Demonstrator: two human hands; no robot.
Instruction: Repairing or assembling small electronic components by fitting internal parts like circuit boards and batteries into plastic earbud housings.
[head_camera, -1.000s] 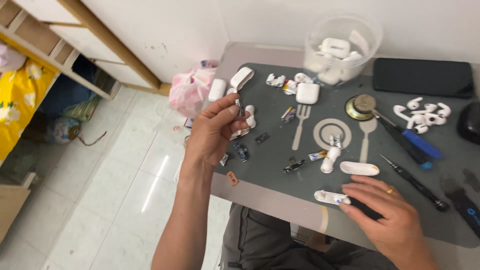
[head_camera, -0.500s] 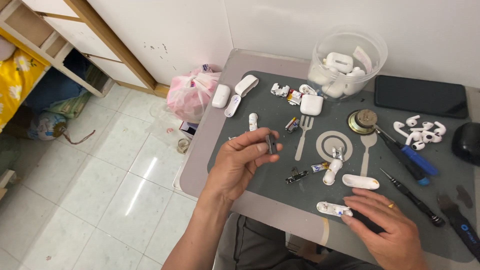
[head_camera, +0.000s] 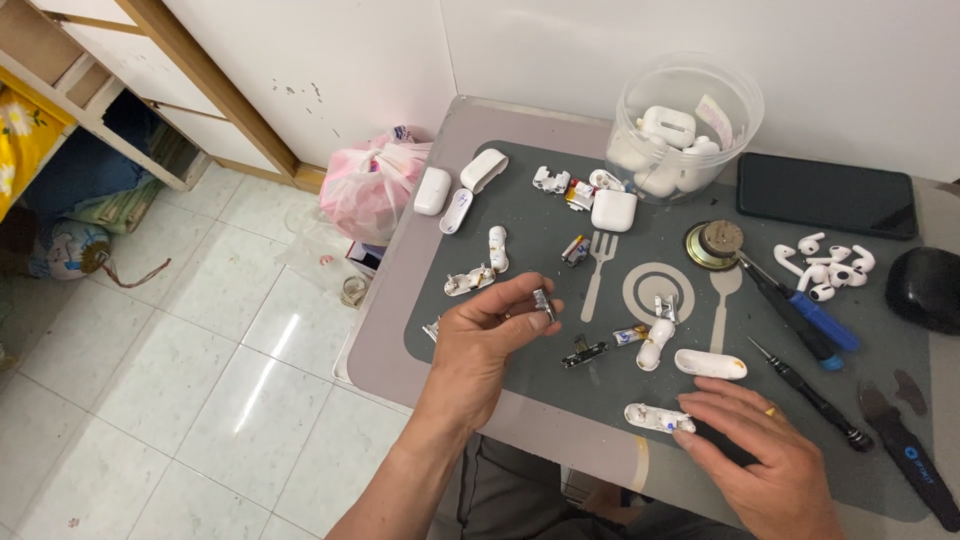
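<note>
A: What's in the left hand (head_camera: 490, 335)?

B: A small metal part (head_camera: 544, 303), pinched at its fingertips and lifted just off the grey mat (head_camera: 520, 215). So that grip is clenched on it, at about nine o'clock from the plate-and-cutlery print.

A: How would it handle?

B: I'd judge it very light, stiff and smooth enough to slip. It's tiny, so a fingertip pinch across its narrow sides suits it; squeezing hard looks risky if thin contacts are attached, though I can't tell at this size.

A: And the right hand (head_camera: 765, 455)?

B: At five o'clock on the worktop (head_camera: 400, 330), fingers flat and spread, pressing on an opened white case half (head_camera: 657, 417). It grasps nothing; the grip is released, only steadying.

A: That shell?

B: Thin plastic, probably light and crackable. Hold it by the long edges. More white shells and earbuds (head_camera: 825, 268) lie near two o'clock, beside screwdrivers (head_camera: 795, 312).
</note>
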